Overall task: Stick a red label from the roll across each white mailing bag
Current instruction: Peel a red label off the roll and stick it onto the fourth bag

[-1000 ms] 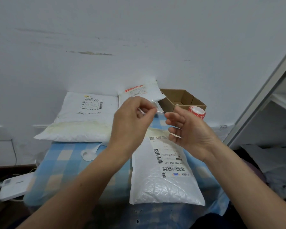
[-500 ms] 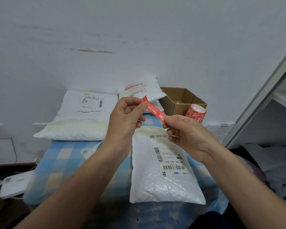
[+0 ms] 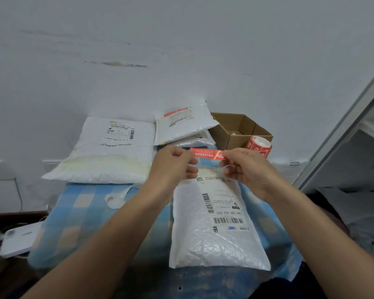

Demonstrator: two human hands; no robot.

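Stretching level between both hands, the label (image 3: 207, 153) is red with pale print, and its right part catches a glare. The left hand (image 3: 173, 167) pinches its left end between thumb and forefinger, the other fingers curled under. The right hand (image 3: 246, 169) pinches its right end the same way. The strip is taut and lies in the view over the far end of the near bag (image 3: 216, 240); whether it touches that bag cannot be told.

The near bag is white and wrinkled. It lies lengthwise on a blue checked cloth (image 3: 78, 212), its shipping slip and barcodes facing up. Behind the right hand stands the roll (image 3: 259, 145) of red labels, just beside an open cardboard box (image 3: 235, 130). At the far left a big bag (image 3: 108, 152) lies flat against the wall. A small bag (image 3: 181, 126) leans between it and the box, a red strip across its top, with more white packets under it. A flat white device (image 3: 17, 240) sits low at the left, off the cloth.
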